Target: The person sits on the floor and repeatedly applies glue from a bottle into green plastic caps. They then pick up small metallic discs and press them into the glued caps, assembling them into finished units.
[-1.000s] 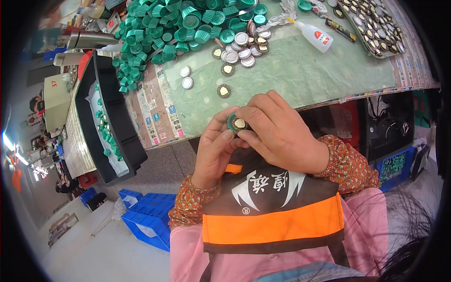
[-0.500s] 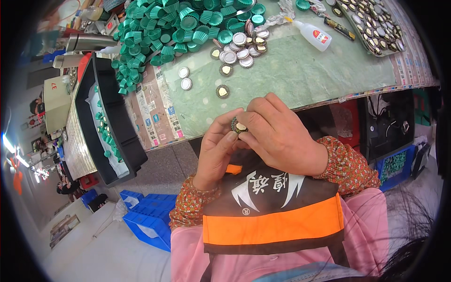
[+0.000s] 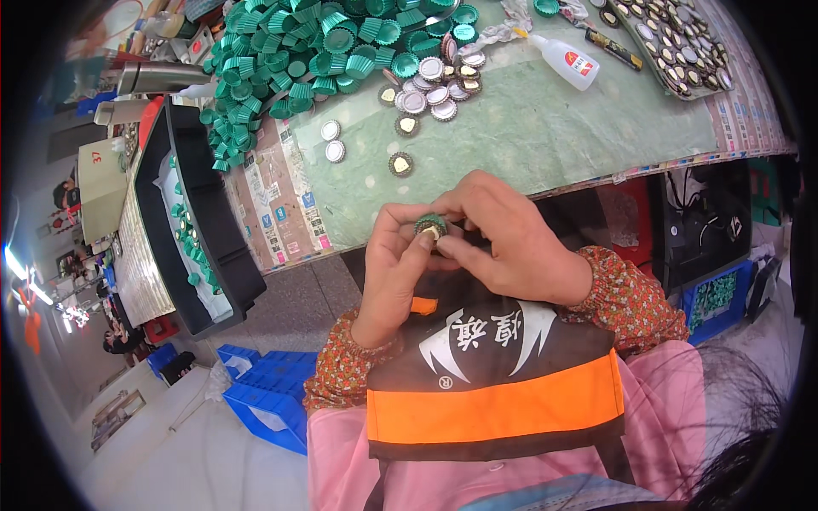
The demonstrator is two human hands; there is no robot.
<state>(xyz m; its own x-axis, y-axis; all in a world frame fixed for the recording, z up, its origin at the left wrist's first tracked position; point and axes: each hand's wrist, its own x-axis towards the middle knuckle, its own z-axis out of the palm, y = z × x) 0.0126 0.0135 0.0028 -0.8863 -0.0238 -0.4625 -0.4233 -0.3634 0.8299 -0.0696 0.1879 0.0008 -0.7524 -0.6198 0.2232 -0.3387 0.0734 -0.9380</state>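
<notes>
In front of my apron, just off the table's near edge, my left hand (image 3: 392, 272) pinches a small fluted bottle cap (image 3: 431, 227) between thumb and fingers. A green rim shows along the cap's upper side, and a pale patch lies on its face. My right hand (image 3: 515, 243) curls around the other side, its thumb and fingertips at the cap. Fingers partly cover the piece. Beyond my hands, loose bottle caps (image 3: 414, 102) lie in a cluster, some silver side up, others dark with pale patches. Behind them is a big heap of green fluted cups (image 3: 339, 40).
A white glue bottle (image 3: 569, 64) lies near a dark tube (image 3: 613, 49) and a tray of caps (image 3: 714, 83). Left of the table, a black bin (image 3: 204, 315) holds green pieces. Blue crates (image 3: 273, 392) stand on the floor.
The cap has turned in my fingers, and more green now shows on its upper side. My right fingers have shifted and spread a little away from it.
</notes>
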